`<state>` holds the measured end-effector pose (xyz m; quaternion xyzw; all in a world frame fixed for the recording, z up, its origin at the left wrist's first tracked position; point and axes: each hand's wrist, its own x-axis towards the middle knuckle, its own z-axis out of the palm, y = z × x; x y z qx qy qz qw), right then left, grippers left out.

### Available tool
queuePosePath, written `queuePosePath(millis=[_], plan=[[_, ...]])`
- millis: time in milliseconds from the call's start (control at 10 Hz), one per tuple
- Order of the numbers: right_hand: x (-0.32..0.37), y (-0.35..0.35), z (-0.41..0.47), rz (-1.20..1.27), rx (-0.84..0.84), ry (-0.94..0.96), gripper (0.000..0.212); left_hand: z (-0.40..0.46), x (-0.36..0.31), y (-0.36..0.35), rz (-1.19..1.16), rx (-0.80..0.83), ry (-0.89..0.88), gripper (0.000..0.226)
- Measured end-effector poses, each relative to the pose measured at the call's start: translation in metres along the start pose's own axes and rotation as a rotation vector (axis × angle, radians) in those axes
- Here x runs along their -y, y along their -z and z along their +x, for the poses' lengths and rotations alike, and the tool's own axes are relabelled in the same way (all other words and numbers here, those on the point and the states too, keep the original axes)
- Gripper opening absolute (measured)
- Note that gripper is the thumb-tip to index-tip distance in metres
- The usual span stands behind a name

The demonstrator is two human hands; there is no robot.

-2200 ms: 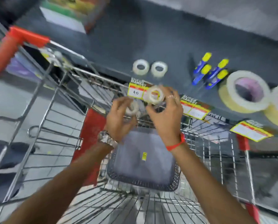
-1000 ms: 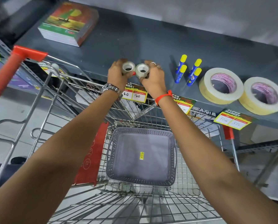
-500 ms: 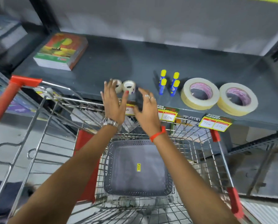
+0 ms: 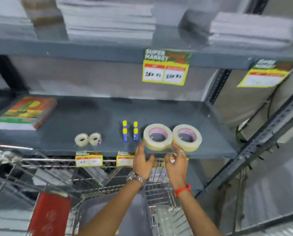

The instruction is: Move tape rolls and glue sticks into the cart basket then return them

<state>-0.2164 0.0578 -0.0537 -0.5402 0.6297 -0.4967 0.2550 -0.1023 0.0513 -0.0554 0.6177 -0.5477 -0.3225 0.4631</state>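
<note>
Two big tape rolls [image 4: 158,137] lie flat and touching each other near the front edge of the grey metal shelf [image 4: 84,116], wide cream-coloured rings with pink cores. Just left of them stand four glue sticks [image 4: 130,131], blue tubes with yellow caps, set in two pairs. Further left sit two small tape rolls [image 4: 87,139], clear and glossy, side by side and touching. Both hands are raised below the left-hand big roll: the left hand [image 4: 143,161] has its fingers spread loose with the fingertips at the roll's lower rim, and the right hand [image 4: 176,161] is likewise spread just beside that rim, neither one closed on anything. A steel watch sits on the left wrist and a red band on the right. At the far left of the shelf lies one thick book [image 4: 25,113] with a bright cover. Yellow price tags [image 4: 89,159] hang along the shelf edge. Below stands the wire cart [image 4: 60,174]; what it holds is hidden by the arms and blur.
</note>
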Motion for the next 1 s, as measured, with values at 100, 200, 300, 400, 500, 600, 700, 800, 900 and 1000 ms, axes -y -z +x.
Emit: queuePosePath(millis=[100, 200, 300, 400, 500, 600, 700, 800, 900, 1000], plan=[[-0.008, 0.031, 0.024, -0.065, -0.031, 0.047, 0.041, 0.011, -0.010, -0.015, 0.039, -0.026, 0.044, 0.058], [-0.018, 0.051, 0.050, -0.169, 0.008, 0.052, 0.046, 0.023, -0.014, -0.021, 0.058, -0.076, 0.105, 0.051], [-0.030, 0.063, 0.080, -0.120, 0.012, -0.045, 0.035, 0.031, -0.017, -0.027, 0.061, -0.096, 0.156, 0.047], [-0.036, 0.065, 0.096, -0.046, 0.037, -0.225, 0.054, 0.035, -0.015, -0.033, 0.053, -0.121, 0.192, 0.048], [-0.043, 0.062, 0.103, -0.043, 0.045, -0.255, 0.057, 0.039, -0.013, -0.040, 0.043, -0.140, 0.229, 0.051], [-0.045, 0.060, 0.105, -0.070, 0.028, -0.237, 0.045, 0.041, -0.012, -0.043, 0.049, -0.156, 0.253, 0.048], [-0.051, 0.058, 0.107, -0.109, 0.044, -0.229, 0.045, 0.039, -0.009, -0.044, 0.062, -0.154, 0.233, 0.050], [-0.051, 0.058, 0.104, -0.148, 0.094, -0.223, 0.046, 0.038, -0.012, -0.040, 0.094, -0.109, 0.241, 0.052], [-0.048, 0.059, 0.096, -0.289, 0.058, -0.100, 0.063, 0.031, -0.020, -0.036, 0.159, -0.143, 0.176, 0.053], [-0.039, 0.063, 0.077, -0.421, -0.040, 0.174, 0.066, 0.015, -0.035, -0.030, 0.197, -0.223, -0.054, 0.051]])
